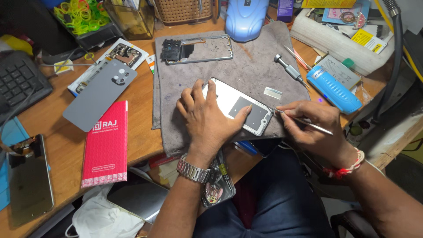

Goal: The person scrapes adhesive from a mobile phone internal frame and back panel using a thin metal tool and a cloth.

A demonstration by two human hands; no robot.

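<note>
My left hand (207,119) presses flat on an opened phone body (240,108) that lies on a grey cloth mat (246,70), fingers spread over its left half. My right hand (315,128) grips thin metal tweezers (304,122) whose tip touches the phone's right edge. The phone's inside shows a silver surface with a dark square patch. A bare phone frame (198,49) with a black part at its left end rests at the far side of the mat.
A grey phone back cover (99,92) and a red box (105,145) lie left of the mat. A screwdriver (288,69) and a blue device (333,90) sit to the right. A dark phone (28,178) lies at far left, a keyboard (17,81) behind.
</note>
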